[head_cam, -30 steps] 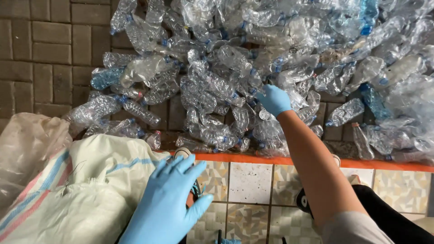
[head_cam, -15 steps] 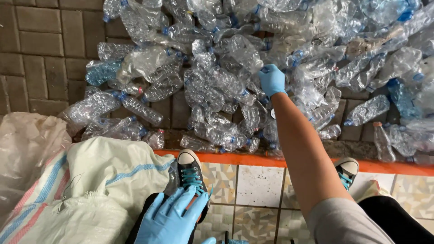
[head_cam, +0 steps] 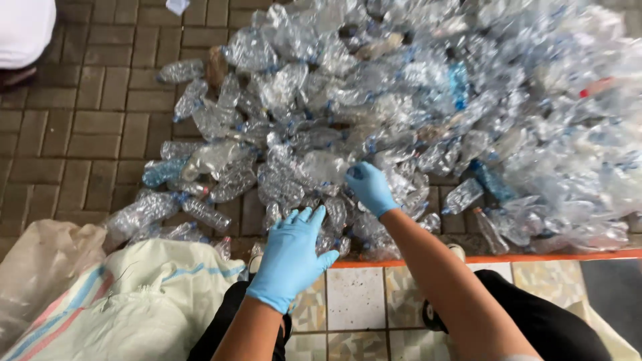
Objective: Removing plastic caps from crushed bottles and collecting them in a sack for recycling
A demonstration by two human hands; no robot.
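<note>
A person's blue-gloved right hand [head_cam: 370, 189] closes on a crushed clear plastic bottle [head_cam: 334, 167] in the bottle heap [head_cam: 428, 100] on brick paving; the left hand [head_cam: 292, 257] hovers spread and empty beside a woven sack [head_cam: 134, 301].

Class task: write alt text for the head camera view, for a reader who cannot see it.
Two hands in blue gloves reach into a big pile of crushed clear plastic bottles on brick paving: the right hand touches the bottles, the left hand hovers spread open just above them. A striped white woven sack lies at lower left.
</note>
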